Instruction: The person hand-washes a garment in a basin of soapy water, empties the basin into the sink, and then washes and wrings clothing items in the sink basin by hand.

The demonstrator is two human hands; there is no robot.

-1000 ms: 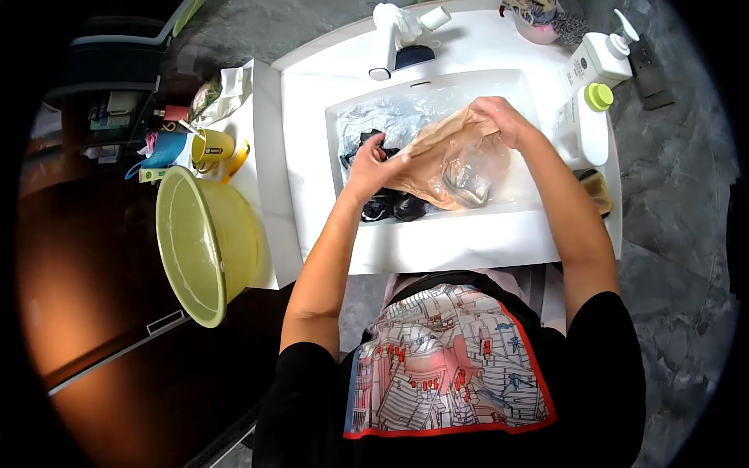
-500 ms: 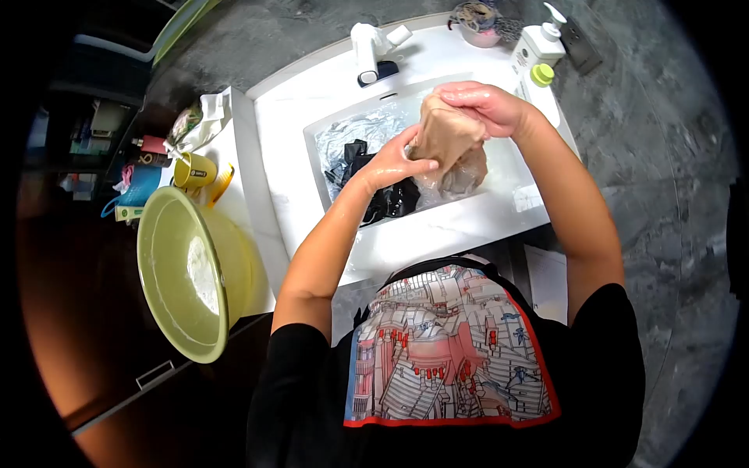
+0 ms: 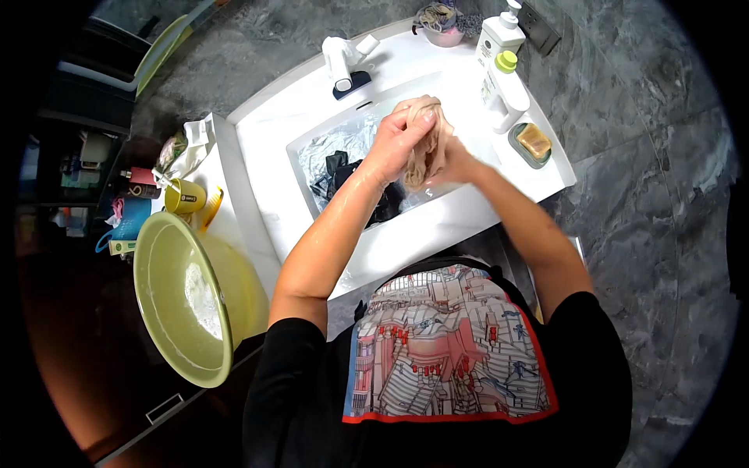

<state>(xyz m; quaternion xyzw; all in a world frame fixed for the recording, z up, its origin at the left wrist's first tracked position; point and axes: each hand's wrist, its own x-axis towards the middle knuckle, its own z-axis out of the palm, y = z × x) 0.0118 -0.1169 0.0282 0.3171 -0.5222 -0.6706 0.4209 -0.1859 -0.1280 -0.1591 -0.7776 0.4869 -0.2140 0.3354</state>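
Observation:
A wet beige cloth (image 3: 426, 148), bunched up, is raised over the white sink (image 3: 300, 173). My left hand (image 3: 398, 142) is closed round its upper left part, thumb across the folds. On the cloth's right side lies my right hand (image 3: 456, 162), blurred by motion, its fingers mostly hidden behind the fabric. Black cloth (image 3: 343, 173) lies in the sink just left of my hands. Beside it, light-coloured cloth (image 3: 321, 154) sits in water.
A green basin (image 3: 226, 312) stands at the left, near a yellow cup (image 3: 186, 196). The faucet (image 3: 340, 66) rises behind the sink. To the right are a pump bottle (image 3: 499, 35), a green-capped bottle (image 3: 503, 97) and soap (image 3: 534, 141) on a dish.
The beige cloth went from spread out to lifted and folded, then gathered into a bunch. My hands have come closer together. The view has shifted, so the soap dish shows fully.

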